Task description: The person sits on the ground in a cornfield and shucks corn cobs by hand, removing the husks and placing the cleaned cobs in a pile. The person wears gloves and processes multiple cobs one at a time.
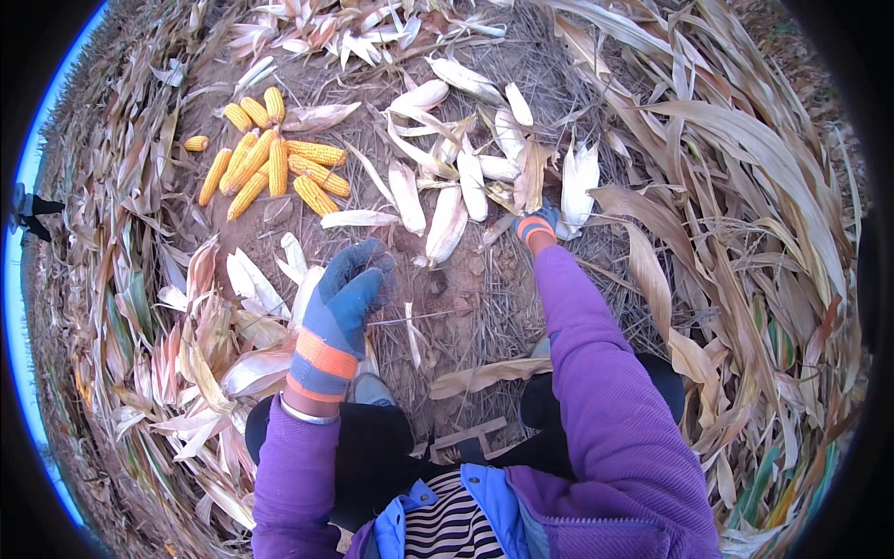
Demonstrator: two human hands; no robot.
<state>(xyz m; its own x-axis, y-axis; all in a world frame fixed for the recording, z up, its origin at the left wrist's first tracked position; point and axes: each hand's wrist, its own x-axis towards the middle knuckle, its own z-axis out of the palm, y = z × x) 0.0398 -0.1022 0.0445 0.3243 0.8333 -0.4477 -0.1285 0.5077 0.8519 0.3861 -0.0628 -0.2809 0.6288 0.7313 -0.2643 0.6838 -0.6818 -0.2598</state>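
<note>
My left hand [353, 286], in a blue-grey work glove with an orange-striped cuff, is raised over the ground in front of my left knee. Its fingers are curled, and dark wispy fibres, perhaps corn silk, show at the blurred fingertips. My right hand [538, 222], gloved alike, reaches out to the near edge of a pile of unhusked corn ears [471, 178]. It touches the lower end of a brown dried husk [533, 175]; its fingertips are partly hidden, so a grip cannot be confirmed. A pale-husked ear [578, 185] lies just right of that hand.
Husked yellow corn cobs [255, 164] lie heaped on bare soil at the far left. Stripped husks [209, 363] are piled by my left knee, with more husks [356, 31] at the far edge. Dry corn stalks [740, 209] bank up on the right.
</note>
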